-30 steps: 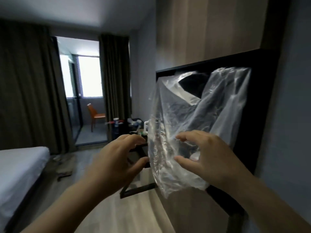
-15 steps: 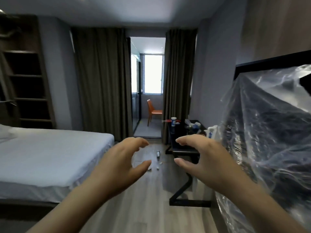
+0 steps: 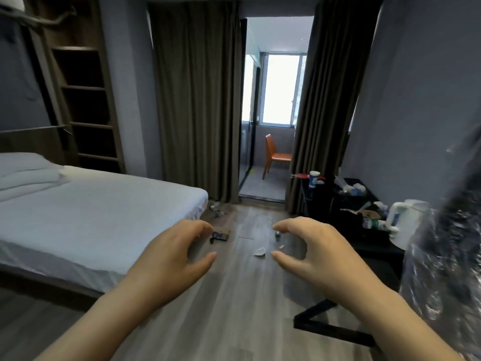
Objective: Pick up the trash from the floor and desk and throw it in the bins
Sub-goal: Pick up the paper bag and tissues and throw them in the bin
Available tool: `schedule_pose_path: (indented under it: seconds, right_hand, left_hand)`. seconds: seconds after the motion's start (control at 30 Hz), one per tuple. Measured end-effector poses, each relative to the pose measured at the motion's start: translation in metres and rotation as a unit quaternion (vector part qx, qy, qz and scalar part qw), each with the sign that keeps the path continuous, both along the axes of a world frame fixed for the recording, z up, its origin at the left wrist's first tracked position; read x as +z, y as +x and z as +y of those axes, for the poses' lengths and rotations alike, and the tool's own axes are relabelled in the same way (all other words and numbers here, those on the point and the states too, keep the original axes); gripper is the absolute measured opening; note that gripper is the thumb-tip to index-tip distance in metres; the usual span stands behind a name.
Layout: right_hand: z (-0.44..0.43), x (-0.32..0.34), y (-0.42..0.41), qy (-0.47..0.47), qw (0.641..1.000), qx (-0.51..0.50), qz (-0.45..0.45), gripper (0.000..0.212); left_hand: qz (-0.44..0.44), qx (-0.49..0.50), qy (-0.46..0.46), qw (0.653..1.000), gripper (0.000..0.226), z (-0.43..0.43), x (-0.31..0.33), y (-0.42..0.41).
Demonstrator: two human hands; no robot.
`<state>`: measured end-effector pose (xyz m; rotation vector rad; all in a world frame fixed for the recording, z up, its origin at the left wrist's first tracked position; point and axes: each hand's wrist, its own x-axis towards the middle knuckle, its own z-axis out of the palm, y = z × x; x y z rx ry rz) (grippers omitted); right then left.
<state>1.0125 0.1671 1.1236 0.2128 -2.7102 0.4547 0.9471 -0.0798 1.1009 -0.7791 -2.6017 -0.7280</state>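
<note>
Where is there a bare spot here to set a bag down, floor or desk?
The bed's foot half is bare, as is the near floor between the bed and the desk. Farther on, a dark wrapper and a white scrap litter the floor. The desk is crowded with a kettle, cup and bottle.

A hotel-style bedroom: a white-sheeted bed, full-length curtains, a dark desk carrying a white kettle (bottles beside it), wood-plank floor.
</note>
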Motion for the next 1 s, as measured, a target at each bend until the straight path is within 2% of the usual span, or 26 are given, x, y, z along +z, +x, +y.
schedule_pose_path:
  seconds: [0.27,0.43,0.6,1.0]
  right_hand:
    - [0.0,-0.024,-0.175,0.0,0.999,-0.016,-0.045,0.046]
    - [-0.006,-0.036,-0.275,0.002,0.997,-0.032,-0.077,0.046]
    - [-0.001,-0.055,-0.359,-0.007,0.993,-0.035,-0.116,0.044]
    - [0.055,-0.102,-0.585,-0.059,0.989,-0.035,-0.132,0.041]
  left_hand:
    - [-0.033,-0.005,0.023,0.999,0.035,-0.007,-0.02,-0.169]
    - [-0.048,-0.015,0.009,0.999,0.036,-0.014,-0.026,-0.275]
    - [-0.099,-0.031,-0.012,0.994,0.04,-0.008,-0.05,-0.358]
    - [-0.129,-0.017,-0.045,0.99,0.04,0.038,-0.087,-0.574]
